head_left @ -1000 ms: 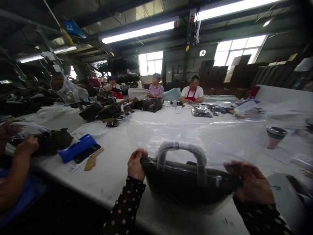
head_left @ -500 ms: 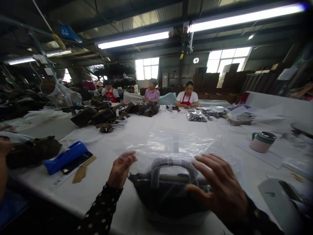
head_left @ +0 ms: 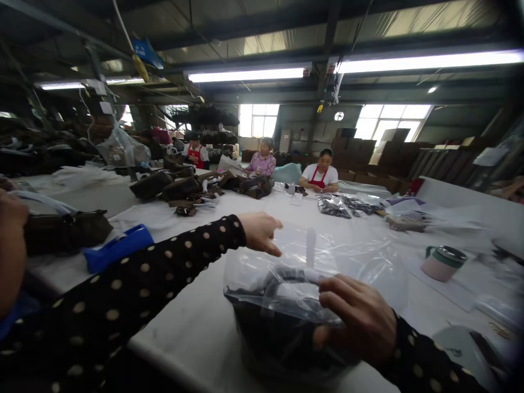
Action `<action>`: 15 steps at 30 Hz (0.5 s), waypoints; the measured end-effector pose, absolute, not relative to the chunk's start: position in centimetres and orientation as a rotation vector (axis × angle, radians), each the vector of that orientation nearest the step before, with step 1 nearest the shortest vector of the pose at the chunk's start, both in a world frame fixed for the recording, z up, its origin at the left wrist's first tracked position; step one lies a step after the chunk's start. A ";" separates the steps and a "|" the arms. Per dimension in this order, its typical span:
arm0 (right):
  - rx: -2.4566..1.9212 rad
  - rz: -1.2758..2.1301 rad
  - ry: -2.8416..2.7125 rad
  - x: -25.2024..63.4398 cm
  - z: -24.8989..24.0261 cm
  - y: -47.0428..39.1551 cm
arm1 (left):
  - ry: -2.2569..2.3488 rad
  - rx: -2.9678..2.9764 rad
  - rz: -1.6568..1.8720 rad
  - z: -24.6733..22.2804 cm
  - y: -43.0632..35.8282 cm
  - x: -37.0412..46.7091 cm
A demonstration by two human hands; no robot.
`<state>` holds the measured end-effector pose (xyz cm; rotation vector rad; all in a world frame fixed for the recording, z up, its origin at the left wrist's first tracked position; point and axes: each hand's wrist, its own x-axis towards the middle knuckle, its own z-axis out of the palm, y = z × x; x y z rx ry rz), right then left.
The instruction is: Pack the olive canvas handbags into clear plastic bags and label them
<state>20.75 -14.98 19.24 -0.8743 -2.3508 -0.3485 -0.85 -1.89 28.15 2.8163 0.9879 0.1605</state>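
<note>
A dark handbag point(head_left: 270, 333) with a padded, wrapped handle stands upright in front of me at the table's near edge, inside a clear plastic bag point(head_left: 352, 256). The plastic's loose upper part spreads over the table beyond it. My left hand point(head_left: 260, 232) is above the far left of the plastic, index finger stretched out and thumb apart; whether it touches the film I cannot tell. Over the handbag's right side lies my right hand point(head_left: 360, 316), fingers bent on the plastic near the handle and thumb lower down, apart from them.
Left of me are a blue object point(head_left: 118, 248) and another dark handbag point(head_left: 67, 229) by a co-worker's hand point(head_left: 12, 218). Handbags point(head_left: 184, 188) pile up farther back. A lidded mug point(head_left: 444, 263) stands at right. Two people sit across the white table point(head_left: 184, 327).
My left hand has moved from the handbag's left side forward and right, over the plastic. The right hand stays at the handbag's right side. The plastic now lies lower across the handbag's front.
</note>
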 end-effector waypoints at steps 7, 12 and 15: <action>-1.433 -0.571 -2.346 19.3 19.7 -13.3 | 1.215 2.884 0.366 26.4 -1.5 -0.5; -1.430 -0.515 -2.504 18.2 20.2 -10.7 | 1.295 2.920 0.539 26.9 -2.1 -0.2; -1.458 -0.268 -2.536 17.8 21.1 -10.1 | 1.248 2.927 0.572 27.3 -2.1 -0.2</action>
